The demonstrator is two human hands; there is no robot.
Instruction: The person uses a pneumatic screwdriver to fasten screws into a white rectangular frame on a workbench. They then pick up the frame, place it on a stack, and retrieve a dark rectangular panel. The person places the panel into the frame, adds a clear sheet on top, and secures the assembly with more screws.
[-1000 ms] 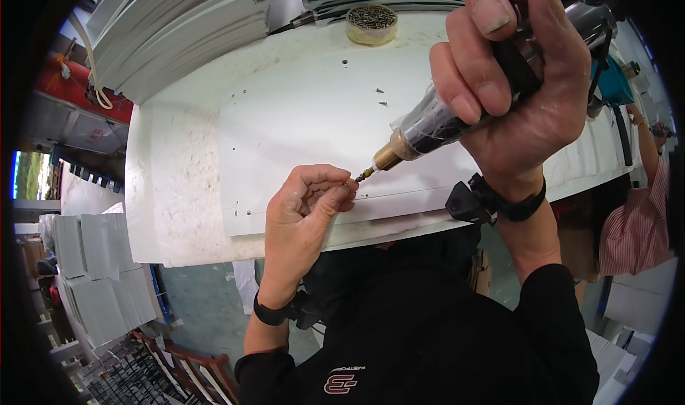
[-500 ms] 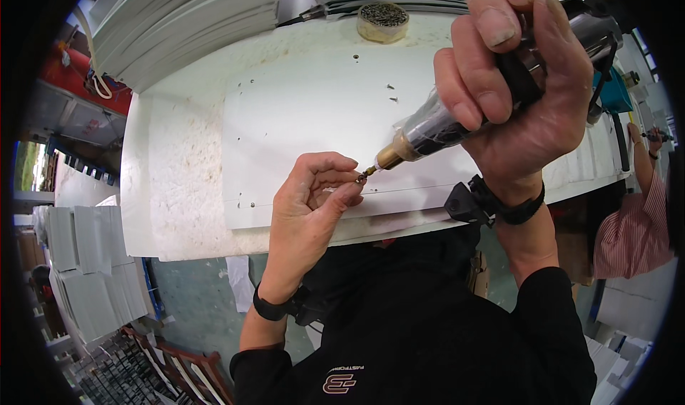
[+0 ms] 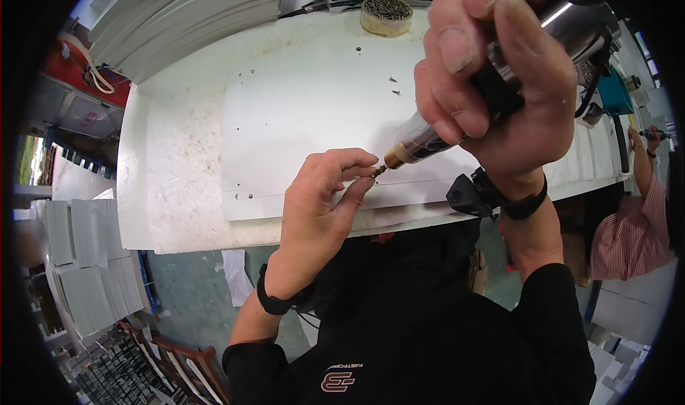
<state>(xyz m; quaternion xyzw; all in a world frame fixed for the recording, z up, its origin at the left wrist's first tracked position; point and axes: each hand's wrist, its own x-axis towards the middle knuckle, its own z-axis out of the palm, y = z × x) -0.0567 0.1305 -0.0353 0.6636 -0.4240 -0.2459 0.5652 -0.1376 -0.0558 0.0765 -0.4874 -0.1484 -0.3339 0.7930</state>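
Shifted rightward, the left hand (image 3: 321, 202) pinches a seemingly undriven screw (image 3: 376, 172) at the driver (image 3: 422, 140) gripped by the right hand (image 3: 524, 109), two loose screws (image 3: 393, 80) lying beyond.

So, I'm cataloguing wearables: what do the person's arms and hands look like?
The left hand and right hand are gloveless. A black strap rings each wrist, the right one bearing an angular black module. Black sleeves stop short of the wrists.
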